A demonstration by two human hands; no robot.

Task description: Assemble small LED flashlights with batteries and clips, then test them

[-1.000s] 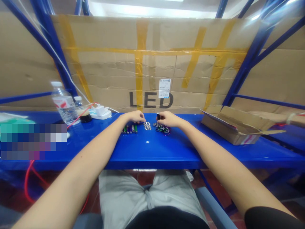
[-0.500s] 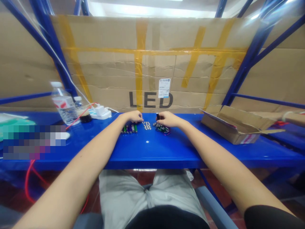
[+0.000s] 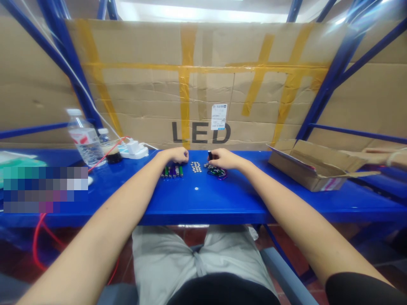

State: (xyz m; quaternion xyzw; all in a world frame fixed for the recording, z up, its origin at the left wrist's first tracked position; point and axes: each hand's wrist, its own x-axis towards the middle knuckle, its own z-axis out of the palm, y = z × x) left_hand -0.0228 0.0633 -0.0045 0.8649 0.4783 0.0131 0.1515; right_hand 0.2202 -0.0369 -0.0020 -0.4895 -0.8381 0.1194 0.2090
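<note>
My left hand (image 3: pixel 180 155) is curled closed just behind a row of slim green, purple and dark metallic tubes (image 3: pixel 173 171). Whatever its fingers may hold is hidden. Between my hands lies a cluster of small silvery discs (image 3: pixel 196 167), like button cells, set out on the blue table (image 3: pixel 197 203). My right hand (image 3: pixel 221 158) pinches a short black cylinder (image 3: pixel 210 155) upright between thumb and fingers. Below that hand is a small pile of shiny green, purple and silver parts (image 3: pixel 218 171), too small to make out. One pale disc (image 3: pixel 196 189) sits alone nearer the front edge.
An open cardboard box (image 3: pixel 313 167) stands at the right, with another person's forearm (image 3: pixel 381 157) beyond it. On the left are a water bottle (image 3: pixel 83 140), a smaller bottle of dark liquid (image 3: pixel 111 148) and a white power strip (image 3: pixel 135 150). A large carton (image 3: pixel 152 101) walls the back.
My left hand has drawn back slightly left from the silvery discs, its fingers curling in. My right hand stays nearly still with the black cylinder. The other person's forearm has shifted a little.
</note>
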